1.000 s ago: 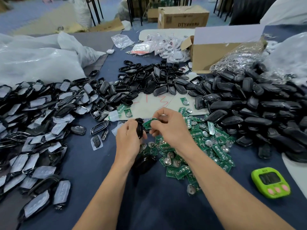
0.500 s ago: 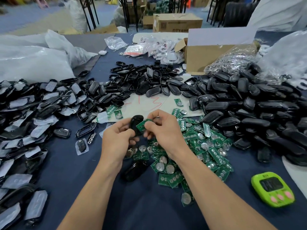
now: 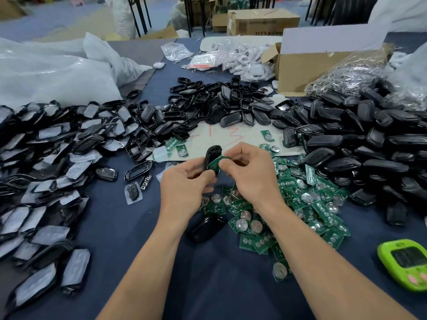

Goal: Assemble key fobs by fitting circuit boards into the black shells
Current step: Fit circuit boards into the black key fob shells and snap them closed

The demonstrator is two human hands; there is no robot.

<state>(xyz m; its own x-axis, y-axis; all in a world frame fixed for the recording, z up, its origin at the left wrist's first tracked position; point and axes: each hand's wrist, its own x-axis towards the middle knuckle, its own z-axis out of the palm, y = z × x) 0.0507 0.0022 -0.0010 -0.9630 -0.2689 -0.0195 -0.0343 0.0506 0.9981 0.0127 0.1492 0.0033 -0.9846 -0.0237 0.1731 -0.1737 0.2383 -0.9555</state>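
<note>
Heaped across the blue bench [image 3: 120, 227], shells and boards lie within easy reach. At centre frame the left hand [image 3: 184, 183] clamps a shell [image 3: 212, 153] steady while the right hand [image 3: 249, 172] pinches a board [image 3: 215, 162] tilted against it, probably to seat it.

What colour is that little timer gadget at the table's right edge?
Bright lime green timer with pink buttons, seen in the head view.

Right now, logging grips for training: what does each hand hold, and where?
Left hand grips the black plastic shell by its lower end; right hand pinches the green circuit board at its upper edge.
</note>
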